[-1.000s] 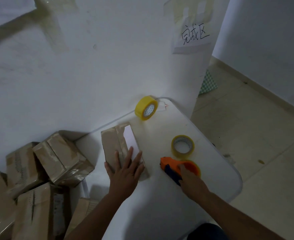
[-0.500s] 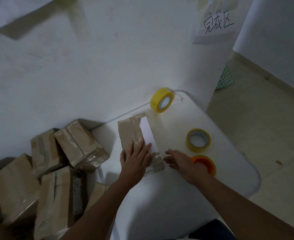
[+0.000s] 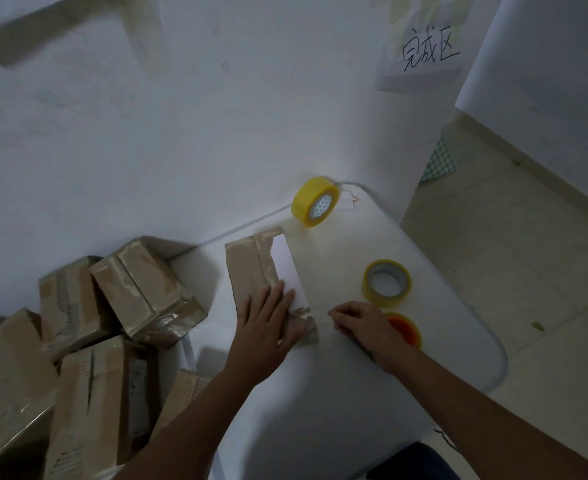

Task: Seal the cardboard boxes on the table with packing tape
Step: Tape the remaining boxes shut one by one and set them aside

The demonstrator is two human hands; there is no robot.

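A flat cardboard box (image 3: 251, 268) with a white label lies on the white table (image 3: 354, 393). My left hand (image 3: 268, 320) presses flat on the box's near end, fingers straight. Just right of the box's near corner, my right hand (image 3: 361, 323) has its fingers curled, the tips pinched on what looks like a faint clear strip of packing tape. Behind that hand sits an orange tape dispenser (image 3: 405, 329), partly hidden. A flat yellowish tape roll (image 3: 387, 283) lies beyond it. A yellow tape roll (image 3: 315, 201) stands on edge by the wall.
Several taped cardboard boxes (image 3: 140, 292) are piled left of the table, below its level. The wall (image 3: 181, 133) runs along the table's far side, with a handwritten paper sign (image 3: 427, 53) at the upper right. Tiled floor (image 3: 528, 271) lies past the table's right edge.
My right hand left the orange dispenser and moved left to the box's near corner, fingers now curled. My left hand stayed flat on the box. The view shifted rightward.
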